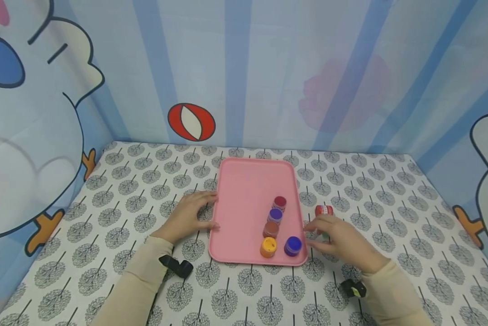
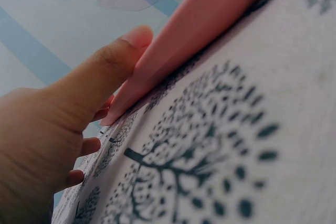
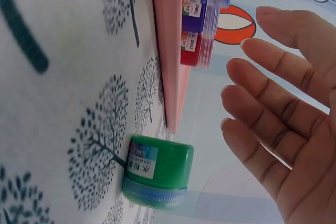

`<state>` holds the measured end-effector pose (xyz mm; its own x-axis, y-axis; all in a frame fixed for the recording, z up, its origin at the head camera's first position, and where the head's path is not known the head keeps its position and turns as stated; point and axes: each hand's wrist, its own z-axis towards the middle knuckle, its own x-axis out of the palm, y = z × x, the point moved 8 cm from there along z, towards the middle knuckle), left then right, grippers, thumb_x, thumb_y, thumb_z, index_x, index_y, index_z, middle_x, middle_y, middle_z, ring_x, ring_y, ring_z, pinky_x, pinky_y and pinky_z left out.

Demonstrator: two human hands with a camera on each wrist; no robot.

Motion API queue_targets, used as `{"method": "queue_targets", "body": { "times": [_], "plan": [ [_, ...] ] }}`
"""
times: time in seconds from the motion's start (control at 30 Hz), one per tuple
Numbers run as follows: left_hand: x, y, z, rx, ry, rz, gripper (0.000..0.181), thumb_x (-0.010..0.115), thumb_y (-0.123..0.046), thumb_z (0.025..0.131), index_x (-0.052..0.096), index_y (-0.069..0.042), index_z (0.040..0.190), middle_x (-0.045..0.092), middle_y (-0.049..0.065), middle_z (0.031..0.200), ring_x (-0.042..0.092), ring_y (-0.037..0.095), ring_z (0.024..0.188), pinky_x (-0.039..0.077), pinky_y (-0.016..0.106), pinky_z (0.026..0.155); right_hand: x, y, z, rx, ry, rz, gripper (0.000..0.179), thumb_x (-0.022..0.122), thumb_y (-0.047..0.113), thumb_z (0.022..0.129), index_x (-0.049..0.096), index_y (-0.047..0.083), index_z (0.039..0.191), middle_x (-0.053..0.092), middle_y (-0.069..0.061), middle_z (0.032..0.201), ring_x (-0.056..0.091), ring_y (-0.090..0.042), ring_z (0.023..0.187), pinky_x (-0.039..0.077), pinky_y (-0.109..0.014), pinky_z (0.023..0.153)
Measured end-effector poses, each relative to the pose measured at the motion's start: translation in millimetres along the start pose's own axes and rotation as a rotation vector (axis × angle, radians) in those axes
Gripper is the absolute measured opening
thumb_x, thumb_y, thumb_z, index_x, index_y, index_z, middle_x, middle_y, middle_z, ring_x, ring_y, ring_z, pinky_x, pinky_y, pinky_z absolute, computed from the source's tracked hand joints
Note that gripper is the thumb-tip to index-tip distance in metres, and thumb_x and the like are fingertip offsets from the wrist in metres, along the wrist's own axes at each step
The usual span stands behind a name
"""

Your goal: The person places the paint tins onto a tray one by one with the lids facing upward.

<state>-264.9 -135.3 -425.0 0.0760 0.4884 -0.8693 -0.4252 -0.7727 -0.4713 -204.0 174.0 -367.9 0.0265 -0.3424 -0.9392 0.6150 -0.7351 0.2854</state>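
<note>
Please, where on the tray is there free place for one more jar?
The tray is bare from its left side, by the left hand, to the row of four jars, and beyond the dark red jar. Crowded: the near right corner, with the blue jar and orange jar.

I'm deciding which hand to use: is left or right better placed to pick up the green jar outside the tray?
Right, I'd judge. The right hand is near the green jar, its fingers extended and empty. The left hand is across the tray, touching its left edge.

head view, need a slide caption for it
Two hands flank a pink tray holding five lidded jars.
</note>
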Motion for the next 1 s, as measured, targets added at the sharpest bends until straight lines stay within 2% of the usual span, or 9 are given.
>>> {"method": "queue_targets", "body": {
  "times": [0.3,0.53,0.7,0.87,1.0],
  "plan": [
    [-0.5,-0.4,-1.0,0.008,-0.009,-0.007,0.083,0.078,-0.050,0.071,0.049,-0.014,0.140,0.043,0.003,0.151,0.037,0.031,0.140,0.023,0.056,0.119,-9.3,-8.8,-2.4,0.003,-0.037,-0.018,0.030,0.078,0.021,0.078,0.070,0.011,0.105,0.069,0.000,0.103,0.064,-0.014,0.088,0.059,-0.033,0.078],
    [0.2,0.8,-0.1,0.003,-0.002,-0.006,0.082,0.077,-0.051,0.072,0.049,-0.015,0.140,0.043,0.003,0.152,0.036,0.030,0.141,0.022,0.055,0.119,-19.5,-20.4,-8.2,0.043,-0.068,0.007,0.028,0.078,0.018,0.077,0.071,0.010,0.103,0.069,-0.004,0.105,0.063,-0.024,0.100,0.056,-0.047,0.088],
    [1.8,2.8,0.7,-0.010,0.011,-0.004,0.082,0.077,-0.051,0.072,0.048,-0.016,0.141,0.041,0.001,0.152,0.035,0.029,0.142,0.021,0.055,0.120,-23.9,-29.8,-11.7,0.056,-0.091,0.031,0.028,0.078,0.017,0.077,0.071,0.011,0.104,0.067,-0.003,0.104,0.064,-0.021,0.095,0.057,-0.046,0.085],
    [1.5,3.0,0.8,-0.007,0.006,0.004,0.083,0.077,-0.052,0.072,0.048,-0.016,0.141,0.042,0.001,0.152,0.035,0.029,0.142,0.021,0.055,0.120,-25.0,-42.5,-13.9,0.104,-0.070,0.060,0.031,0.077,0.019,0.079,0.070,0.011,0.108,0.067,-0.006,0.107,0.064,-0.026,0.097,0.055,-0.051,0.086],
    [0.8,2.0,0.5,0.001,-0.001,0.001,0.083,0.077,-0.051,0.071,0.049,-0.016,0.140,0.043,0.002,0.151,0.036,0.030,0.141,0.022,0.055,0.120,-23.6,-52.0,-15.5,0.135,-0.054,0.055,0.033,0.077,0.022,0.080,0.069,0.010,0.109,0.068,-0.006,0.107,0.063,-0.026,0.096,0.055,-0.050,0.084]
  ]
}}
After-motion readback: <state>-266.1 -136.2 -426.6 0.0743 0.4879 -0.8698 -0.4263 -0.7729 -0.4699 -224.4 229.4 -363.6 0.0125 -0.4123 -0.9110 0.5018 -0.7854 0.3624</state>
